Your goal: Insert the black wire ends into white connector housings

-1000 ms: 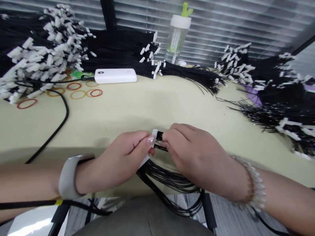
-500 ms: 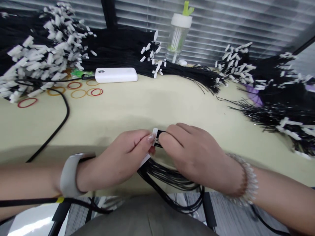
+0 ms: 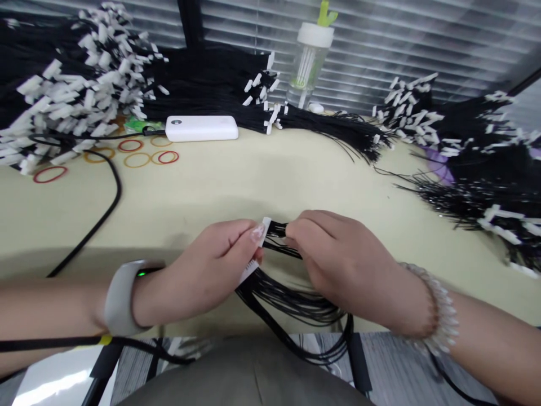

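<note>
My left hand [image 3: 217, 265] pinches a long white plastic connector [image 3: 265, 230] between thumb and fingers, over the front of the table. Out of the connector's right side run thin black wires [image 3: 291, 293], which loop down past the table's front edge. A second white connector piece [image 3: 249, 270] shows just below my left fingers, with wires leaving it. Just right of the connector, my right hand [image 3: 333, 259] is closed on the upper wires. Its fingertips are partly hidden behind the knuckles.
Heaps of black wires with white connectors [image 3: 84, 96] lie at the back left and right [image 3: 422, 118]. A white power bank [image 3: 202, 128], rubber bands [image 3: 136, 160] and a clear bottle [image 3: 308, 67] stand or lie along the back. A black cable [image 3: 114, 197] crosses the left side.
My right hand has moved a little right, away from the connector, so more wire shows between the hands. My left hand keeps its hold with little motion.
</note>
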`<action>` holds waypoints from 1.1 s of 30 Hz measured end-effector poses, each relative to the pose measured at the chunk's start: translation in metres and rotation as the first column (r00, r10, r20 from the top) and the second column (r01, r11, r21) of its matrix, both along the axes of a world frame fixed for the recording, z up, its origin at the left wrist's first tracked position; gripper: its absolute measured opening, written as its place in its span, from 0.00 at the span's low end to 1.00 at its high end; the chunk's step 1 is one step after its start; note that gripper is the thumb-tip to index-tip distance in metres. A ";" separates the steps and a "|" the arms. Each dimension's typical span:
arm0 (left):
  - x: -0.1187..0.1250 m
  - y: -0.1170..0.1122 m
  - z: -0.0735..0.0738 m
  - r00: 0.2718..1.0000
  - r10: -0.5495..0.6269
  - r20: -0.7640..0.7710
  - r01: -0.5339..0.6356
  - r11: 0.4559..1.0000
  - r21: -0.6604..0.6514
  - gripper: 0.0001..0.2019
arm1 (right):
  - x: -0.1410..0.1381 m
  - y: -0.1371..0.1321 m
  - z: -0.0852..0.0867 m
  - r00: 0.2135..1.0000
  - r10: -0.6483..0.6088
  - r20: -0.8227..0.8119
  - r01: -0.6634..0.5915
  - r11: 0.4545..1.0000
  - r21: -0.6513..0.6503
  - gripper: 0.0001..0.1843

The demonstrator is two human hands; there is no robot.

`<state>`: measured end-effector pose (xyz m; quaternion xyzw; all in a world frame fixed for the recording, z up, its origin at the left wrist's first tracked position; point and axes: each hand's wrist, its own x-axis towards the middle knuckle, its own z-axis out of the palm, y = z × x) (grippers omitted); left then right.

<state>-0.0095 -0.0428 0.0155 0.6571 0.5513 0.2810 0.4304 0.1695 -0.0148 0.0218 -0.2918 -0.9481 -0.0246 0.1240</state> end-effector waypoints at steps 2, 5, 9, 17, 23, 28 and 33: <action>0.000 0.000 -0.001 1.000 -0.006 0.002 0.006 1.000 0.009 0.17 | 0.000 -0.001 0.000 1.000 -0.004 0.001 0.004 1.000 0.008 0.07; 0.000 0.000 -0.001 1.000 -0.023 0.007 0.022 0.999 0.027 0.17 | -0.001 -0.001 0.001 1.000 -0.010 0.005 0.010 1.000 0.024 0.06; 0.000 0.001 -0.002 0.999 -0.040 0.025 0.040 0.999 0.021 0.16 | -0.003 0.000 0.002 1.000 -0.014 0.009 0.013 0.999 0.036 0.07; -0.001 0.001 -0.003 0.998 -0.044 0.034 0.043 0.999 0.028 0.16 | -0.002 -0.002 0.003 1.000 -0.004 0.014 0.003 0.998 0.062 0.06; 0.000 0.001 -0.002 0.999 -0.037 0.040 0.037 0.999 0.015 0.16 | -0.003 0.001 0.004 1.000 0.013 0.007 -0.013 0.999 0.037 0.08; -0.001 0.000 -0.002 0.998 -0.040 0.047 0.039 0.999 0.015 0.16 | -0.002 0.001 0.004 1.000 0.020 -0.004 -0.019 0.999 0.038 0.08; 0.000 0.000 -0.002 0.998 -0.030 0.047 0.030 1.000 -0.001 0.16 | -0.002 0.000 0.005 1.000 0.003 0.002 -0.003 1.000 0.015 0.07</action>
